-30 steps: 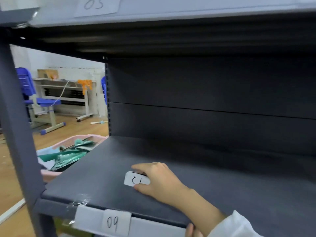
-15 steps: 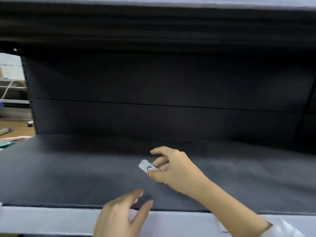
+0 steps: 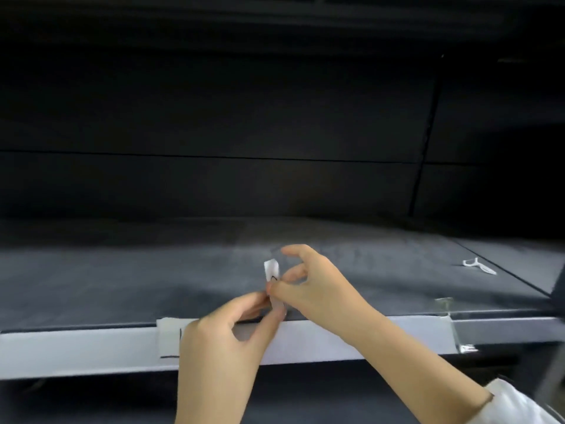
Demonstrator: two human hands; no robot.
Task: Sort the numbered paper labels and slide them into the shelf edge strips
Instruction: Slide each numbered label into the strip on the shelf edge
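Observation:
A small white paper label [image 3: 271,269] with a handwritten mark stands on edge just above the front of the dark shelf. My right hand [image 3: 312,286] pinches it near its lower half between thumb and fingers. My left hand [image 3: 226,335] comes up from below and pinches the label's bottom end. Both hands meet right over the white shelf edge strip [image 3: 367,338]. Another label [image 3: 168,338] sits in the strip to the left, partly hidden by my left hand.
The dark shelf board [image 3: 122,276] runs wide under the hands, with a dark back panel behind. A small white plastic piece [image 3: 478,266] lies on the shelf at the right. A clear strip end [image 3: 444,304] sticks up by the right upright.
My right hand has carried the label from the shelf board toward the front edge and turned it upright. My left hand has risen and taken hold of its lower end. The view has shifted right.

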